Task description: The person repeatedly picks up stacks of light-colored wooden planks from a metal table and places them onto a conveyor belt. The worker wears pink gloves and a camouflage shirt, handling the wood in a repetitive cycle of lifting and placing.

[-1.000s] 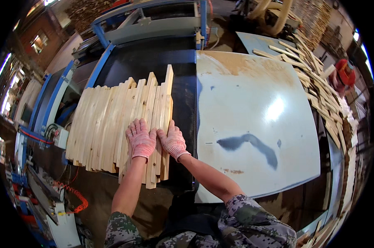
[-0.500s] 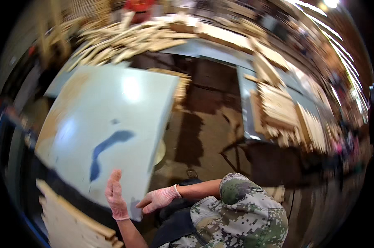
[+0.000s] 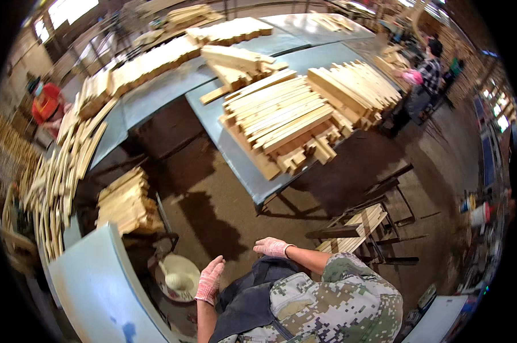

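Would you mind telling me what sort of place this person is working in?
Most likely a woodworking shop or timber-processing factory. Cut wooden slats lie in big stacks on long metal tables, more bundles sit lower down, and another worker stands beside the far piles. The gloved left hand and right hand hold nothing.

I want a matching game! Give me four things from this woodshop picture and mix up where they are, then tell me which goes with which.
Things:
1. left hand
2. right hand
3. big stack of wooden slats
4. round pale bowl

Places or states:
A. on the grey-blue table
B. on the floor beside the left hand
C. gloved, empty, fingers pointing up
D. gloved, empty, held out flat over the floor

Pairs: 1-C, 2-D, 3-A, 4-B
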`<state>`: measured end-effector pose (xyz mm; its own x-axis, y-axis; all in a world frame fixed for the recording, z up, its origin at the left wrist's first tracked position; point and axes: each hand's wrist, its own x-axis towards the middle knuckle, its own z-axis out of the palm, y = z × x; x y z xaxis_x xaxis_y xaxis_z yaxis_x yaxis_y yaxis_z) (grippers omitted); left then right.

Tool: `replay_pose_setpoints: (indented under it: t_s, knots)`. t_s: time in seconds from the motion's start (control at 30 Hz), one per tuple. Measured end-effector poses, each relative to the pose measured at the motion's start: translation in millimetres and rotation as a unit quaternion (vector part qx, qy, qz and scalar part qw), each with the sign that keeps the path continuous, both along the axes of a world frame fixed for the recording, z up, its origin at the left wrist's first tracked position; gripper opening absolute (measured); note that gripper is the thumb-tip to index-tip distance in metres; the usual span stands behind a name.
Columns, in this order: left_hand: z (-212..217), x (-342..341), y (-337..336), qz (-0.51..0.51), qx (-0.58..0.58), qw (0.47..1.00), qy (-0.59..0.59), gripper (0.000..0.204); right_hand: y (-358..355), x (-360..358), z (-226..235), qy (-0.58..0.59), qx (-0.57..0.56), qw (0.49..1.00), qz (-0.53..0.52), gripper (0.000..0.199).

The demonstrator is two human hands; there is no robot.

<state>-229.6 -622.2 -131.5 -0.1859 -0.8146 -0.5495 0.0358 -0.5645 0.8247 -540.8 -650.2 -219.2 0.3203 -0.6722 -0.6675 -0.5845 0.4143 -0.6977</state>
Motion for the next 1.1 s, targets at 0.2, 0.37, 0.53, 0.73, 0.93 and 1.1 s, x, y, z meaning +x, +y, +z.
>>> replay_pose_setpoints:
  t_s: [0.2,0.37,0.53,0.73,0.93,1.1]
  knots:
    - [4.1,-82.1,-162.9,-0.159,-0.013,0.987,0.000,0.047,-73.2,-82.2,-3.6,-0.021,-0.017,0.984,-0.177,0.071]
    - [27.5,-152.9,-340.9,-0.268,-0.133,0.954,-0.014,0.055,-122.0,-115.0,10.2,-0.160,0.056,0.882,-0.439,0.071]
    - [27.0,-265.1,-551.8,-0.289,-0.260,0.918,-0.080,0.069,-177.4,-175.4,3.1,-0.302,0.067,0.790,-0.529,0.090]
    - [20.0,-410.7,-741.9,-0.350,-0.334,0.803,-0.346,0.087,-272.4,-225.3,-2.2,-0.114,-0.067,0.702,-0.700,0.088]
    - [-75.1,-475.1,-856.2,-0.418,-0.212,0.823,-0.320,0.091,-351.9,-277.3,-21.0,-0.029,-0.171,0.632,-0.755,0.078]
    - [-76.3,-511.0,-866.5,-0.526,-0.224,0.747,-0.340,0.093,-360.6,-306.7,-69.2,0.024,-0.300,0.565,-0.768,0.074]
